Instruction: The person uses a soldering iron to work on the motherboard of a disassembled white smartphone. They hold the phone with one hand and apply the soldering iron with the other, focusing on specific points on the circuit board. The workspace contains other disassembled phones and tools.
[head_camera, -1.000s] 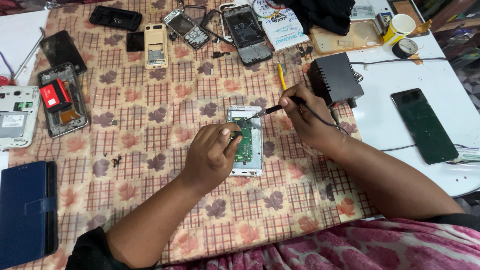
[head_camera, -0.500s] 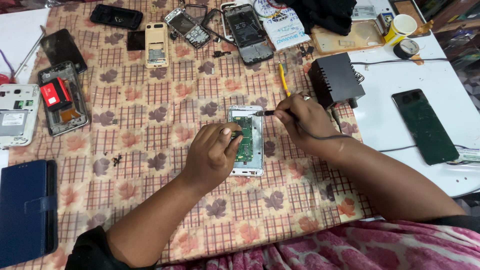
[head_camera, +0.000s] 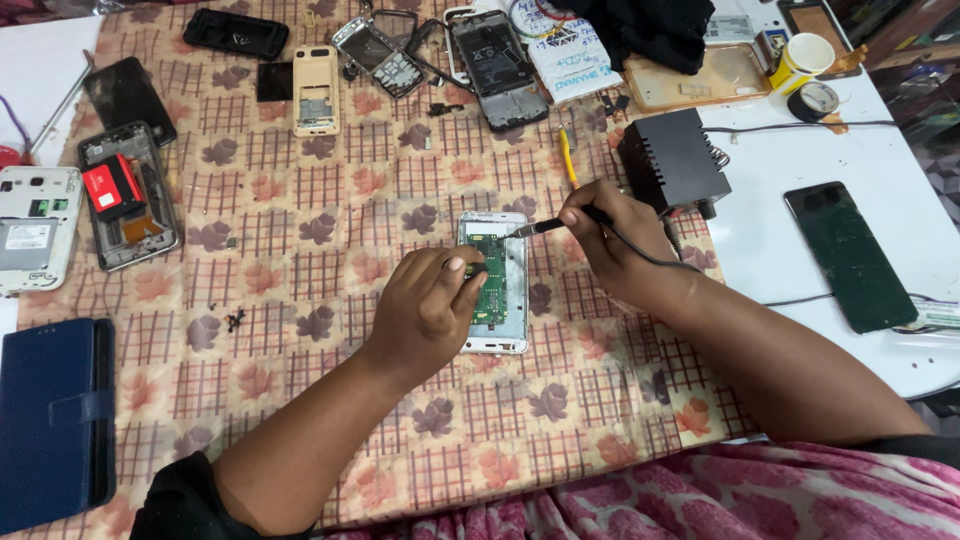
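An opened white phone (head_camera: 512, 290) with a green circuit board (head_camera: 491, 283) exposed lies on the patterned cloth in the middle of the head view. My left hand (head_camera: 428, 308) rests on the phone's left edge, fingers pinching at the board. My right hand (head_camera: 606, 243) grips a soldering iron (head_camera: 552, 226) like a pen, its metal tip just above the top of the board. The iron's black cord runs back along my right wrist towards the black soldering station (head_camera: 672, 160).
Several dismantled phones (head_camera: 495, 65) lie along the far edge and at the left (head_camera: 128, 195). A dark blue wallet case (head_camera: 55, 420) sits near left, a black phone (head_camera: 848, 255) on the white table at right, a yellow cup (head_camera: 800, 62) at back right.
My right hand has brought the soldering iron leftward, and its tip is now over the top of the board. My left hand has stayed on the phone.
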